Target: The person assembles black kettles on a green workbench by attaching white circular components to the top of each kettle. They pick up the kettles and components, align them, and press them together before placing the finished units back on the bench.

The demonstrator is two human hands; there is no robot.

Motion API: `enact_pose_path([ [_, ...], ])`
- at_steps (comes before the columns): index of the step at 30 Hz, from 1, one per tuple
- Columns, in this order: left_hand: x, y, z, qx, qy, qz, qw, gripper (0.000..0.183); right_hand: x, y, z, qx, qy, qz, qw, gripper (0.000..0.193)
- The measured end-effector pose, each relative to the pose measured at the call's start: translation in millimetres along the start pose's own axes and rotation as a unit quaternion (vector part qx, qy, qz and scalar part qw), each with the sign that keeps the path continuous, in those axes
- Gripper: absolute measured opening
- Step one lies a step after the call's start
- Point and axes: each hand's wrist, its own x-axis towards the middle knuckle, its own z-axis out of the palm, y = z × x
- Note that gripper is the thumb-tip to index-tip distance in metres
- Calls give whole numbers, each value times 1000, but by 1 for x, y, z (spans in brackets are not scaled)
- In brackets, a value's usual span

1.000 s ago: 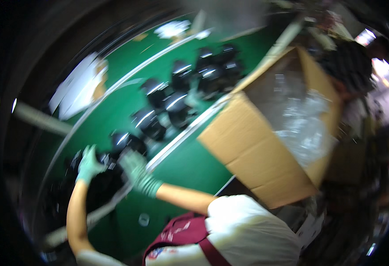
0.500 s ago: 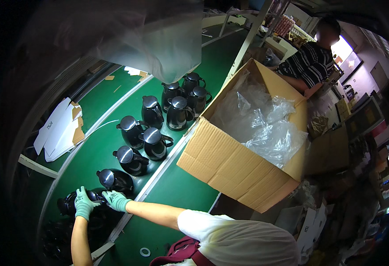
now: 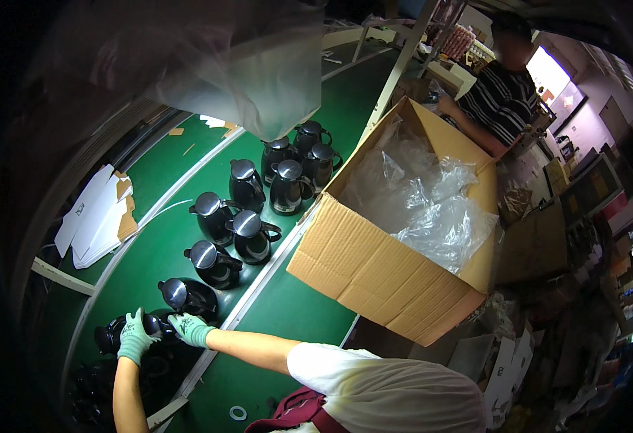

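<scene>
My left hand (image 3: 137, 337), in a pale green glove, is closed around a black vacuum jug (image 3: 113, 335) that lies on its side at the lower left of the green belt. My right hand (image 3: 190, 330), gloved alike, grips the same jug at its right end; its fingertips are partly hidden. Just beyond, a black jug with a shiny silver-grey lid (image 3: 175, 292) stands close to my right fingers. More such jugs, among them one with a side handle (image 3: 253, 229), run in a loose double row toward the far end. Several dark jugs (image 3: 94, 390) sit in shadow below my left hand.
A large open carton (image 3: 374, 270) with clear plastic bags (image 3: 439, 209) stands right of the belt. White flattened cartons (image 3: 100, 220) lie at the left. Plastic sheeting (image 3: 258, 79) hangs above. A person in a striped shirt (image 3: 500, 101) stands behind the carton. A white ring (image 3: 238, 413) lies nearby.
My left hand has turned slightly on the jug, and both hands stay on it. Behind the carton, the person has shifted left, with a forearm now raised toward the carton's far edge.
</scene>
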Motion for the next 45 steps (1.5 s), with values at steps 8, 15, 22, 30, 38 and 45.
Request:
enact_pose_path([
  [8, 3, 7, -10, 31, 37, 108, 993, 90, 0, -3, -4, -23, -11, 6, 1000, 47],
  [15, 12, 13, -7, 2, 35, 9, 999, 74, 6, 2, 4, -57, -9, 1, 998, 49],
  [22, 5, 31, -16, 15, 218, -13, 976, 54, 2, -6, -3, -59, -10, -7, 998, 53],
  [30, 18, 11, -4, 174, -22, 162, 971, 106, 0, -6, 3, -96, 23, -10, 995, 47],
  [38, 17, 16, 8, 61, 29, 60, 996, 95, -4, -12, -7, -116, 36, 15, 993, 24],
  [45, 11, -1, -3, 286, 104, 382, 872, 79, 0, -10, -21, -100, -28, 8, 995, 40],
])
